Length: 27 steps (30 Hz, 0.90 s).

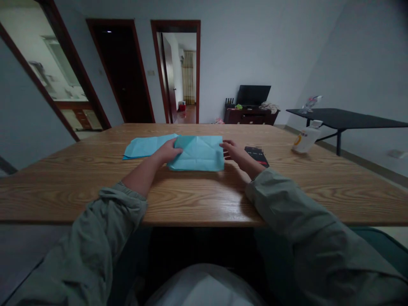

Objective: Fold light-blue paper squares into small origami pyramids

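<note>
A folded light blue sheet (200, 154) with crease lines is held just above the wooden table, its near edge casting a shadow. Whether it is paper or cloth I cannot tell. My left hand (168, 151) grips its left side, thumb on top and the other fingers mostly hidden. At the right edge is my right hand (234, 151), fingers apart and stretched toward the sheet, its fingertips close to or touching that edge. Behind my left hand, more folded blue sheets (143, 145) lie flat on the table.
The wooden table (197, 199) spans the view before me. A dark card-like item (256, 155) lies beyond my right wrist. Farther right stands a white bottle (306, 137). A black table (350, 118), a TV cabinet (250, 115) and doorways are beyond.
</note>
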Each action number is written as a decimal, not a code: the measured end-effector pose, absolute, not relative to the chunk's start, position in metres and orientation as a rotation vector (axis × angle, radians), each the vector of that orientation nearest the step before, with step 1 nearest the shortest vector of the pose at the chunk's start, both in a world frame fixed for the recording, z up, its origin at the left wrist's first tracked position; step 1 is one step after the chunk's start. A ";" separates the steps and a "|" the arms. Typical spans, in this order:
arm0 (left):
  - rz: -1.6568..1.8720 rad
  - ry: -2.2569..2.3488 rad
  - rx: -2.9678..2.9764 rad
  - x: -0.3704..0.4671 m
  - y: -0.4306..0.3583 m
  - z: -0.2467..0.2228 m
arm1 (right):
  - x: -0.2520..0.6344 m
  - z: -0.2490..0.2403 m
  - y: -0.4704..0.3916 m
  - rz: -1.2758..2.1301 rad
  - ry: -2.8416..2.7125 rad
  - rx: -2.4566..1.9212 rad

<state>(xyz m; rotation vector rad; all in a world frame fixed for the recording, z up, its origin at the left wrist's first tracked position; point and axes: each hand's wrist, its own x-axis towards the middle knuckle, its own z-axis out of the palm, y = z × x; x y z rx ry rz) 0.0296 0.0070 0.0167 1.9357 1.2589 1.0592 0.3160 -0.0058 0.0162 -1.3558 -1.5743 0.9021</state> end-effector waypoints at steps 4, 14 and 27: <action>0.721 1.485 2.308 0.027 0.015 0.002 | 0.318 -0.005 0.003 0.772 -1.777 -1.524; 0.487 1.338 2.582 0.051 -0.010 -0.004 | 0.314 -0.019 0.003 0.190 -2.032 -1.532; 0.157 1.228 2.692 0.056 -0.018 -0.004 | 0.295 -0.002 -0.028 -0.123 -2.491 -1.196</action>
